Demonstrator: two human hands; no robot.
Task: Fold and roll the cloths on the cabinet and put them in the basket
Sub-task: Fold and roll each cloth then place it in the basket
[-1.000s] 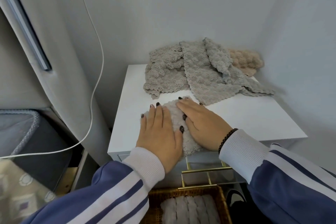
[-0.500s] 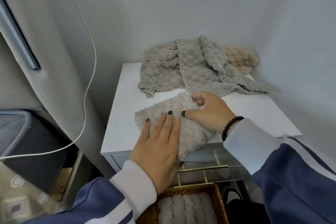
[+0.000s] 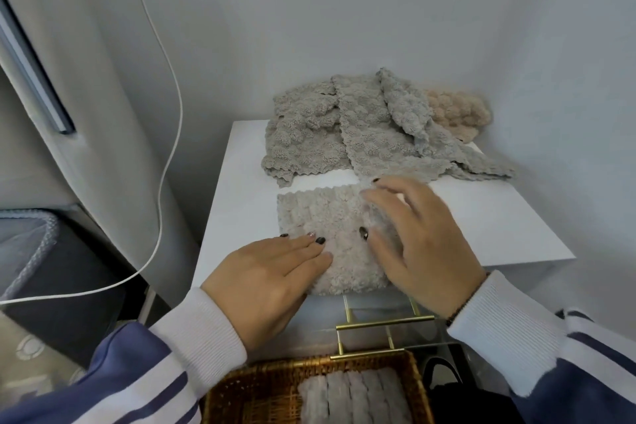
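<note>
Your left hand (image 3: 268, 280) lies flat with straight fingers, pressing the near left part of the folded light-grey fluffy cloth (image 3: 330, 224), which lies at the front of the white cabinet top (image 3: 481, 217). Your right hand (image 3: 423, 237) is spread, with loosely bent fingers over the right side of the same cloth; its thumb tip touches the pile, but the view is blurred there, so whether the fingers pinch anything cannot be told. The near edge of the cloth reaches the front edge of the cabinet, so a pull toward you is likely to drag it off. Roll it evenly from one end; uneven pressure probably gives a slanted, loose roll that opens in transit. Keep the far edge apart from the heap of unfolded grey scalloped cloths (image 3: 344, 134) just behind it, since catching a corner could drag that heap forward. The brown woven wicker basket (image 3: 275, 389) below already holds rolled pale cloths (image 3: 354, 399), so a loose roll may not fit beside them.
</note>
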